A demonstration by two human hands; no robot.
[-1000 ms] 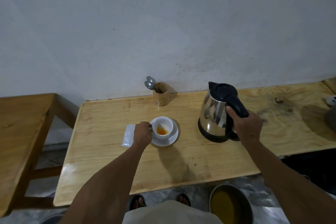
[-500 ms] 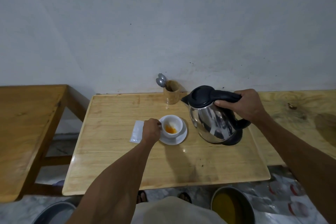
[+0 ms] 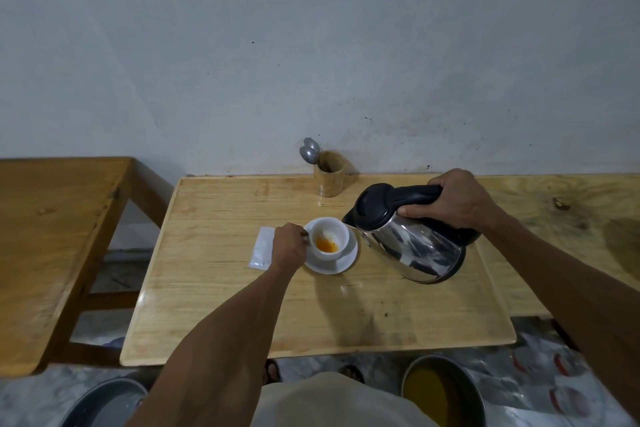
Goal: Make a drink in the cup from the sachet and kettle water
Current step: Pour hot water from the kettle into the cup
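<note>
One cup holds orange powder; left grip grasps it, right grip clasps the tilted kettle.

a white cup holding orange powder stands upright on its saucer, a flat white sachet just left of it, and the steel kettle tilts spout-first over the cup's rim.

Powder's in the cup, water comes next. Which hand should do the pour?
Right. The right hand already grips the kettle handle, tilted with its spout at the cup rim. The left hand is at the cup's handle side, steadying it.
</note>
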